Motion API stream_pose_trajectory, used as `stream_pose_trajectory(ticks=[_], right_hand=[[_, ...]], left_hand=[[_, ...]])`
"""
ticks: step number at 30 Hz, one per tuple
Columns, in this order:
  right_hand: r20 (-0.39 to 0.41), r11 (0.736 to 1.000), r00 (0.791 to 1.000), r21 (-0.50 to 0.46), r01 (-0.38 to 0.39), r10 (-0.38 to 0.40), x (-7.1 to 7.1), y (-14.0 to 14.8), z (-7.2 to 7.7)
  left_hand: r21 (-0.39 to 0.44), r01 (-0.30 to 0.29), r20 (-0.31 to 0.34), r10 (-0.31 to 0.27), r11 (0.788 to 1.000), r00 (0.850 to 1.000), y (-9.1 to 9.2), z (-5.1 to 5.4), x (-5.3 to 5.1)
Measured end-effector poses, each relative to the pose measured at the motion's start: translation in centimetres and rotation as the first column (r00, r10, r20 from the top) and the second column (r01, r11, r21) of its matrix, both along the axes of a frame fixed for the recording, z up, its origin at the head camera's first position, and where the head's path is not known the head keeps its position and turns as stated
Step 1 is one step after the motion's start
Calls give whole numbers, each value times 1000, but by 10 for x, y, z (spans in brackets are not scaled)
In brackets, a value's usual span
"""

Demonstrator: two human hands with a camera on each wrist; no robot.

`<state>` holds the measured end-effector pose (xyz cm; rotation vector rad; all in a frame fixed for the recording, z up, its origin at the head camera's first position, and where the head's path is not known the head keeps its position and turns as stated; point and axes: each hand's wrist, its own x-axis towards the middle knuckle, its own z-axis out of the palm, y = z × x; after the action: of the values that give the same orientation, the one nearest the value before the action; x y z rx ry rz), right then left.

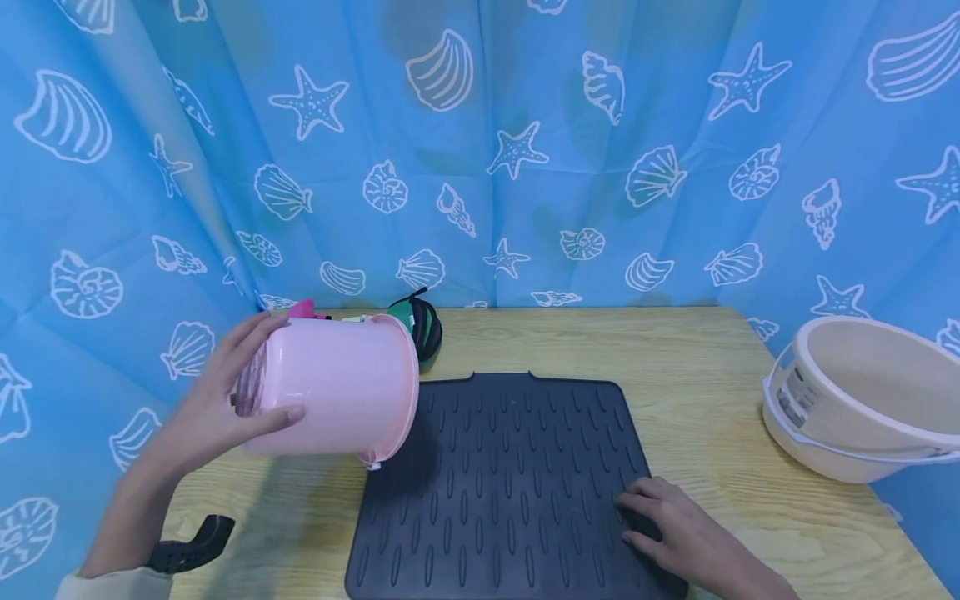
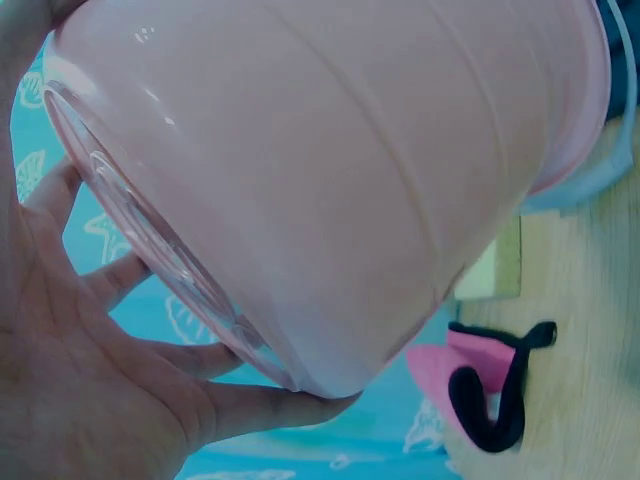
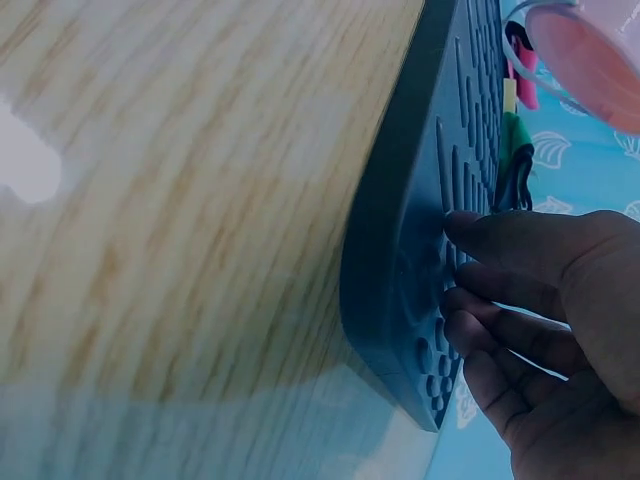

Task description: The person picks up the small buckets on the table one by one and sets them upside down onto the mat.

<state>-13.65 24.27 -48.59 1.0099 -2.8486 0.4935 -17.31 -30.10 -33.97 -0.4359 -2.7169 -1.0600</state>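
Across the table point(image 1: 570, 342), a label point(image 1: 797, 398) is blurring; I'm clamping left fingers point(image 1: 252, 332) round a pink bucket point(image 1: 345, 387), right fingers point(image 1: 637, 504) loosely touching a mat point(image 1: 495, 475).

Wood-grain table point(image 1: 697, 367) under dark mat point(image 1: 495, 483), off-white bucket point(image 1: 825, 417), green-and-black item point(image 1: 426, 332).

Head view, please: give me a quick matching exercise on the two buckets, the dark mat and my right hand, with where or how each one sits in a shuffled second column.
1. Pink bucket
2. Dark mat
3. Cream bucket
4. Right hand

A. Lying flat on the table
B. Touching the mat near its right edge
C. Tipped on its side, held by the left hand
D. Mouth up, at the table's right side

Pairs: 1-C, 2-A, 3-D, 4-B
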Motion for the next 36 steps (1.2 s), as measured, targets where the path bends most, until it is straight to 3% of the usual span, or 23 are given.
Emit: stream_pose_trajectory(ticks=[6,13,19,23,36], right_hand=[[-30,999,999,-28,-19,18,1,0,-4],[-34,999,999,-36,-10,9,2,-2,-7],[-54,999,998,-42,-12,10,1,0,-8],[-86,998,996,-60,-26,21,0,2,-9],[-47,999,999,-41,-12,10,0,2,-8]], left_hand=[[-10,31,14,-31,999,999,9,-3,-12],[-45,54,-58,-56,998,997,19,-9,-24],[-62,93,22,-92,994,996,29,-9,-32],[-77,115,24,-113,990,993,35,-8,-37],[-161,94,95,-79,983,992,60,0,-50]])
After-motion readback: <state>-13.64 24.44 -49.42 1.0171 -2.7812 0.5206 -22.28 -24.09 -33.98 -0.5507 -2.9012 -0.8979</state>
